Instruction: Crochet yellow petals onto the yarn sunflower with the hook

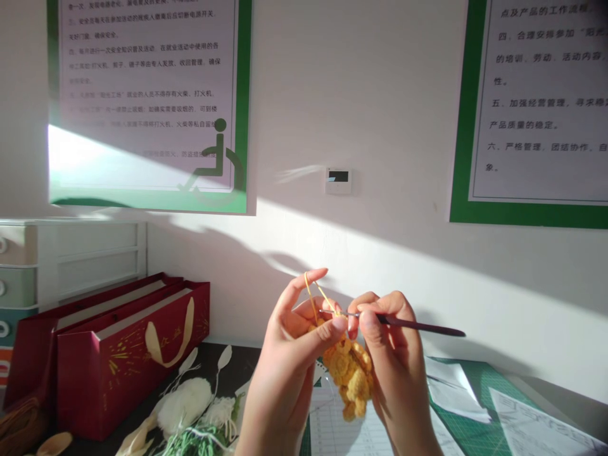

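Observation:
My left hand (pixel 294 342) pinches the top edge of a yellow crochet piece (pixel 351 373) between thumb and fingers. Over its raised index finger loops a strand of yellow yarn (pixel 324 292), running down to the stitches. My right hand (pixel 392 335) grips a crochet hook (pixel 427 326) with a dark handle, held nearly level. The hook's thin metal tip points left and meets the yarn at the top of the piece, by the left thumb. Below both hands the ruffled crochet hangs in the air. Part of it is hidden behind my fingers.
Dark red gift bags (pixel 128 354) stand at the left before a drawer unit (pixel 95 253). Near them lie a white yarn ball (pixel 184 405) and green yarn (pixel 197 440). Printed papers (pixel 332 421) rest on a green cutting mat (pixel 475 380). Behind is a wall with posters (pixel 244 95).

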The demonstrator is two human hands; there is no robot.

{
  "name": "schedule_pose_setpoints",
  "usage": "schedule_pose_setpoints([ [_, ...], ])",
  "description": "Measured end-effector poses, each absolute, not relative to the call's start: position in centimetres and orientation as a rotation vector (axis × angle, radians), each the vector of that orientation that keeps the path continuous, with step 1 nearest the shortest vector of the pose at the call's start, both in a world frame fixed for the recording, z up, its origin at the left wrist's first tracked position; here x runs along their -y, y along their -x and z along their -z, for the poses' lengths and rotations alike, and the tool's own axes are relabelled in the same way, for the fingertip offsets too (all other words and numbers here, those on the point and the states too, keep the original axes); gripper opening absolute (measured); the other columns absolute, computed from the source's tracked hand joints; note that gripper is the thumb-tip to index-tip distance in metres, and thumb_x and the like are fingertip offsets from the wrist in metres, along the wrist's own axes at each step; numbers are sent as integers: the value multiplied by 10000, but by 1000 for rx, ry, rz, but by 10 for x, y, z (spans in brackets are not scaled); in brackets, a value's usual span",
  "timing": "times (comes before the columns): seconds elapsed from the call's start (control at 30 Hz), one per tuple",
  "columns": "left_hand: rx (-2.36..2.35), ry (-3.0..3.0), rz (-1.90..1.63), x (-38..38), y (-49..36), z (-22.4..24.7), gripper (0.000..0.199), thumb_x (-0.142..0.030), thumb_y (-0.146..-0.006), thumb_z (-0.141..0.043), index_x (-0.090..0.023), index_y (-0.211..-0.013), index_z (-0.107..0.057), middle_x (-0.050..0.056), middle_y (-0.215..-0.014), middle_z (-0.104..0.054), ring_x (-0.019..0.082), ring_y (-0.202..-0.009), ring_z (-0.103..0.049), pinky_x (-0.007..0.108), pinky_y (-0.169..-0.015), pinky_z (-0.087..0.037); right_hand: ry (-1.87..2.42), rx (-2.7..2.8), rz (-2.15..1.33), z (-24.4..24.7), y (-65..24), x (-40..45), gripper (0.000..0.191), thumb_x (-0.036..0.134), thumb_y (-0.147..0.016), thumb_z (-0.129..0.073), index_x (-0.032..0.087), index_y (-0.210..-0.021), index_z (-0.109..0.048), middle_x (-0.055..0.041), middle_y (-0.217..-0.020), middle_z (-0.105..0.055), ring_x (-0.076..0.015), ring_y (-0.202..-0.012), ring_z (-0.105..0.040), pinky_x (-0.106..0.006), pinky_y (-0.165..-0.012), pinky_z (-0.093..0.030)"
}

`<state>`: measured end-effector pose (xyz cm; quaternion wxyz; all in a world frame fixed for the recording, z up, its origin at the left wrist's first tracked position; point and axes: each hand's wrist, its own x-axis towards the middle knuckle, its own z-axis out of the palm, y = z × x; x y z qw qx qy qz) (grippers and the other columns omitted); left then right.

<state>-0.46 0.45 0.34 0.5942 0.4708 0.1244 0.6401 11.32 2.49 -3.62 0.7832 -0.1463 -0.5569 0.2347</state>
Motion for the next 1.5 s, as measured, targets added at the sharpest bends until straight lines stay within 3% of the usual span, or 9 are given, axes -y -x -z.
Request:
schedule_pose_setpoints([
  [0.1, -379, -1113, -1552, 1, 2, -3, 722, -130, -672, -953, -239, -1327, -670, -9, -752, -702, 158, -684, -650, 248, -657, -509, 342, 1364, -72, 30, -123, -24, 97, 180, -1002, -589, 265, -963, -614, 1, -820, -645, -152, -736, -641, -276, -622, -523],
  [0.2, -427, -1098, -1642, 5, -1, -2, 725, -126, -661, -959, -220, -1323, -676, -7, -729, -714, 143, -627, -616, 231, -600, -503, 301, 1501, 655, 26, -135, -25, 309, 22, -859, -688, 271, -1042, -685, -2, -835, -706, -168, -734, -639, -359, -691, -528],
  [0.27, -399, -1054, -1608, 5, 0, -2, 695, -114, -642, -964, -187, -1279, -696, 1, -736, -720, 146, -625, -626, 244, -610, -514, 267, 1490, 823, 27, -138, -27, 388, -31, -812, -686, 254, -1075, -701, -15, -860, -719, -175, -752, -645, -375, -696, -531],
  [0.4, -300, -999, -1340, 1, 5, -3, 654, -118, -589, -983, -121, -1197, -740, 27, -768, -721, 164, -663, -669, 282, -680, -531, 142, 1441, 405, 33, -131, -32, 322, 47, -917, -609, 259, -1146, -691, -25, -853, -693, -191, -738, -625, -401, -668, -542],
  [0.6, -234, -1085, -1269, -5, 15, -3, 756, -121, -658, -943, -172, -1359, -665, 35, -798, -714, 229, -776, -710, 337, -728, -548, 72, 1233, -93, 34, -118, -26, 95, 188, -1008, -589, 251, -1035, -655, 1, -732, -660, -187, -676, -618, -371, -645, -525],
  [0.73, -257, -1167, -1256, -7, 22, -4, 751, -136, -636, -955, -204, -1336, -693, 17, -763, -692, 170, -678, -627, 292, -653, -496, 126, 1157, -279, 27, -119, -18, 107, 255, -1045, -535, 255, -982, -623, 33, -658, -582, -149, -594, -549, -317, -609, -494],
  [0.9, -255, -1237, -1323, -5, 19, -3, 564, -157, -677, -940, -224, -1207, -762, 16, -761, -679, 177, -702, -632, 286, -657, -480, 161, 1198, -685, 20, -117, -19, 292, 377, -1041, -523, 245, -780, -523, 50, -605, -465, -126, -533, -461, -268, -536, -473],
  [1.13, -351, -1217, -1494, -1, 5, 0, 597, -116, -673, -952, -231, -1225, -755, -8, -784, -657, 129, -667, -596, 229, -626, -481, 303, 1271, -502, 30, -122, -26, 83, 316, -1011, -633, 267, -946, -651, -5, -930, -711, -164, -889, -689, -314, -824, -584],
  [1.5, -349, -1295, -1371, -10, 9, 1, 539, -184, -744, -934, -171, -1235, -712, 21, -824, -697, 139, -719, -620, 243, -660, -491, 273, 1190, -600, 41, -136, -37, 80, 351, -1014, -624, 278, -988, -603, -5, -871, -726, -185, -778, -727, -358, -768, -588],
])
